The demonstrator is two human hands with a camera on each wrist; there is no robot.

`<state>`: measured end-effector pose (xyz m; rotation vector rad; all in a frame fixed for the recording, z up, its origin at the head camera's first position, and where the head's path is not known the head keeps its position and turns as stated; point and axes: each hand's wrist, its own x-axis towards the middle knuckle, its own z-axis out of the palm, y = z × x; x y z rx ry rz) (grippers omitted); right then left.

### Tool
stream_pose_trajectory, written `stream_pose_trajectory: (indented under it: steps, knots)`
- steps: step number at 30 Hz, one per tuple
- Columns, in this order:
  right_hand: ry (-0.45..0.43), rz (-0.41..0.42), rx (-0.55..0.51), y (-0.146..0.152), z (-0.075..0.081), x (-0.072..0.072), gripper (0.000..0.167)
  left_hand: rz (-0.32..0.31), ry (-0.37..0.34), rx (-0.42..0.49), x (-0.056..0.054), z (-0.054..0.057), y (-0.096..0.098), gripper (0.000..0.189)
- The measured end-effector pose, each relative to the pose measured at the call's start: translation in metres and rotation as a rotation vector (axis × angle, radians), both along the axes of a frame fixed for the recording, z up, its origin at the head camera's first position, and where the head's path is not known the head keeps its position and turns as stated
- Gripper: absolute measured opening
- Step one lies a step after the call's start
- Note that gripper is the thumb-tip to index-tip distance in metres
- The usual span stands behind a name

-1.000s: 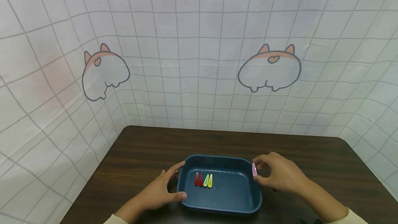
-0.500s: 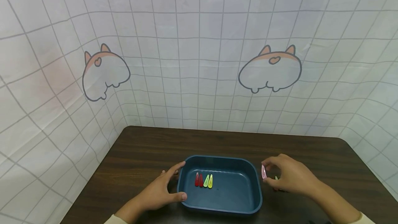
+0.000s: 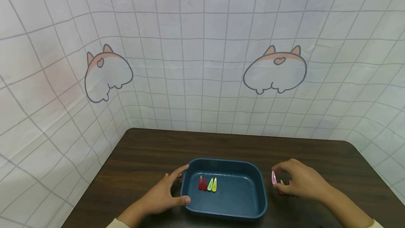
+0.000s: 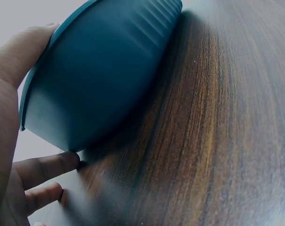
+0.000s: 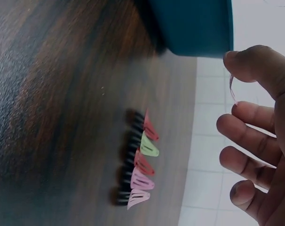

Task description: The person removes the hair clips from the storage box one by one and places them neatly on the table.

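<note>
Thumb and index finger of my right hand point(image 3: 302, 180) pinch a pink snap hair clip point(image 3: 274, 177), held upright to the right of a blue tray point(image 3: 237, 198). In the right wrist view it shows edge-on as a thin strip, the other fingers spread below. My left hand point(image 3: 161, 192) spans the tray's left end, thumb point(image 4: 32, 44) at the rim and fingers extended. Inside the tray, two red clips point(image 3: 204, 184), a light green clip point(image 3: 210, 184) and a yellow clip point(image 3: 214, 185) lie side by side, left of centre.
On the dark wooden table point(image 3: 152, 150), partly hidden under my right hand, is a row of clips: a red clip point(image 5: 150, 129), a green clip point(image 5: 149, 147), another red clip point(image 5: 143, 163) and two pink clips point(image 5: 142, 180). Dark toothed shapes run beside them. A white gridded cloth point(image 3: 202, 80) hangs behind.
My right hand has moved from over the tray's right rim to the right and slightly nearer, still pinching the pink hair clip. The left hand and tray stay put.
</note>
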<state>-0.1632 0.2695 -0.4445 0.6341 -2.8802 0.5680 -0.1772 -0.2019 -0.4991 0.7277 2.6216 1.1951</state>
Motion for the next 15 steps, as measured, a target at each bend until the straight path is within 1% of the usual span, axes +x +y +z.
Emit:
stream_pose_trajectory:
  steps: [11,15]
  knots:
    - [0.014,0.023,0.034,0.006,-0.014,-0.007,0.038,0.006,0.007,-0.011,-0.001,0.0,0.001,0.09]
    - [0.026,0.065,0.057,0.009,-0.019,-0.01,0.037,0.005,0.005,-0.008,-0.001,0.0,0.001,0.089]
